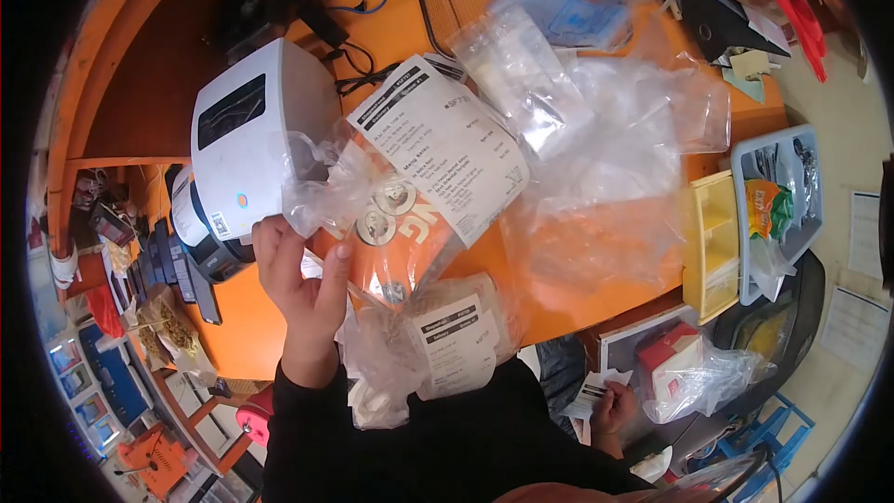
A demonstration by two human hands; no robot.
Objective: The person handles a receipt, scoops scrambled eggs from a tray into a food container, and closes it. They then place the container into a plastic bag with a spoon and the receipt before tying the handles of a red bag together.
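Observation:
My left hand [303,284] has its fingers curled at the gathered top of a clear plastic bag [328,188]; its thumb stands somewhat apart. Inside that bag lies an orange printed package [396,247]. Across it rests a long printed order receipt [442,144]. Closer to my body sits a second clear bag [377,349] with another receipt [456,343] on it. Low on the right, beside the table, my right hand [613,410] grips a small printed receipt [589,396]. Part of that hand's grip is hidden.
A white label printer [270,121] stands at left. Loose clear plastic bags [615,130] spread over the orange table [568,307]. A yellow tray [712,242] and a grey-blue basket [745,270] are at right. A bagged red-and-white box [675,363] sits below them.

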